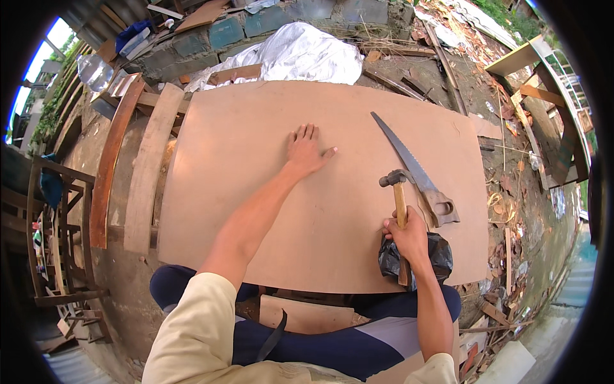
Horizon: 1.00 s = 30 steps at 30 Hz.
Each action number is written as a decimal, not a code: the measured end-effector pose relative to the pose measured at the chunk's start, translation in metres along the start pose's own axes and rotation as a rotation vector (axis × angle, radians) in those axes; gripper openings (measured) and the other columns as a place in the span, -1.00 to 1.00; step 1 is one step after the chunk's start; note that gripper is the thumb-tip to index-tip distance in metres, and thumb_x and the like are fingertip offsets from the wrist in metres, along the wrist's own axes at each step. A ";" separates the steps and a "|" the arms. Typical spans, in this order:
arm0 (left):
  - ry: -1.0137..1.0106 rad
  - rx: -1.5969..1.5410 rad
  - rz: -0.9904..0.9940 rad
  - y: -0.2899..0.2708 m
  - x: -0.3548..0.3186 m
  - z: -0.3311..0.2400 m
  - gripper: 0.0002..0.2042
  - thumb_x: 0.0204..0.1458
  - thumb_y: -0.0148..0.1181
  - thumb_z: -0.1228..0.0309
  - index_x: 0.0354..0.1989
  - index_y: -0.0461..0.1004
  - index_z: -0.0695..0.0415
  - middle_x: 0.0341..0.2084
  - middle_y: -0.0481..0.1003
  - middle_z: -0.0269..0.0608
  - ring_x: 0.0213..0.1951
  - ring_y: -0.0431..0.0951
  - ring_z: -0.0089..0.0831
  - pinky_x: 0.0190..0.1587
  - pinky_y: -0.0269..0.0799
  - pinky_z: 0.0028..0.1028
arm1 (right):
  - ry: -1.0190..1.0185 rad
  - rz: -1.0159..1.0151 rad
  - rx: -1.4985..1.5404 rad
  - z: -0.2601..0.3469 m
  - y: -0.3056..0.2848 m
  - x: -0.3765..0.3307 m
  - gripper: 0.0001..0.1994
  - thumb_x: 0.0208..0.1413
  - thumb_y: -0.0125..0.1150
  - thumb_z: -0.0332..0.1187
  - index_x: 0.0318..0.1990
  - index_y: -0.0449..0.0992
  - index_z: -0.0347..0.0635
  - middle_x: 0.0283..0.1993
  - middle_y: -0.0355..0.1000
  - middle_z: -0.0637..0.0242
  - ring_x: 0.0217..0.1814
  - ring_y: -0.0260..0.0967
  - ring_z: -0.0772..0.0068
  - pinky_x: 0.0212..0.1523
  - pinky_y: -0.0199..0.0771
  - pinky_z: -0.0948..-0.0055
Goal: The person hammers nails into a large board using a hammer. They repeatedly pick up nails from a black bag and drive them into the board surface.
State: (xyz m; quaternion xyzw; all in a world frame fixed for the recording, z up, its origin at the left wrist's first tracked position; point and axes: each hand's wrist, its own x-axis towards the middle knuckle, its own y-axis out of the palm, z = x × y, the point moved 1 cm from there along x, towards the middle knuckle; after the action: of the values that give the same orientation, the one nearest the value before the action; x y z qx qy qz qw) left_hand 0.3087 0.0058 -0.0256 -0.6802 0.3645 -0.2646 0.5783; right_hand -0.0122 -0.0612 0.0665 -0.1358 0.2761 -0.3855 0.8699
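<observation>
My left hand [305, 152] lies flat on a large brown wooden board [256, 185], its fingers spread. In my right hand [409, 235] is a claw hammer [400, 200], gripped around its wooden handle with the metal head pointing away from me. Under and behind that hand sits a black plastic bag [440, 255], near the board's front edge; its contents are hidden. A handsaw [409, 160] rests on the board just beyond the hammer, its wooden handle toward me and its toothed blade angling far left.
Planks [152, 169] lie left of the board, near a wooden chair frame [64, 230]. Behind it a white sheet [297, 51] is heaped against a block wall [262, 20]. Wood scraps and dry leaves litter the ground at right, by a wooden frame [556, 109].
</observation>
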 end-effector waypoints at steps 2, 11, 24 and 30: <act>0.017 0.006 -0.030 0.006 0.003 -0.003 -0.06 0.22 -0.13 -0.31 0.49 0.05 0.34 0.51 0.07 0.06 0.54 -0.02 -0.06 0.53 -0.16 -0.06 | 0.031 0.011 0.008 -0.004 -0.001 -0.003 -0.80 0.18 0.33 -0.53 -0.15 0.41 -0.37 -0.34 0.53 0.25 -0.35 0.59 0.47 -0.36 0.63 0.50; 0.034 0.093 0.000 0.006 0.013 -0.007 -0.01 0.19 -0.10 -0.35 0.46 0.08 0.40 0.48 0.12 0.14 0.52 0.02 -0.01 0.51 -0.12 -0.05 | 0.069 0.034 0.029 -0.008 0.001 0.004 -0.80 0.18 0.33 -0.51 -0.16 0.42 -0.35 -0.34 0.52 0.27 -0.34 0.59 0.48 -0.34 0.64 0.49; -0.016 0.073 0.178 -0.019 0.047 -0.008 0.04 0.17 -0.19 -0.41 0.50 0.02 0.36 0.52 0.05 0.07 0.55 -0.04 -0.08 0.53 -0.17 -0.03 | 0.158 0.113 -0.021 -0.006 -0.004 -0.030 -0.80 0.20 0.30 -0.51 -0.11 0.42 -0.38 -0.34 0.56 0.24 -0.35 0.59 0.50 -0.32 0.63 0.50; -0.085 0.129 0.224 -0.012 0.045 -0.018 0.05 0.17 -0.20 -0.41 0.55 -0.13 0.30 0.57 -0.08 -0.01 0.58 -0.15 -0.13 0.54 -0.23 0.00 | 0.128 0.135 0.076 -0.015 -0.002 -0.015 -0.82 0.18 0.32 -0.50 -0.20 0.42 -0.37 -0.35 0.55 0.20 -0.34 0.62 0.43 -0.31 0.63 0.43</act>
State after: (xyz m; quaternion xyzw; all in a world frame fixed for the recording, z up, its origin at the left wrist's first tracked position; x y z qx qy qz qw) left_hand 0.3238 -0.0398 -0.0129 -0.6072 0.3955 -0.1923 0.6618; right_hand -0.0305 -0.0518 0.0613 -0.0591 0.3249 -0.3441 0.8790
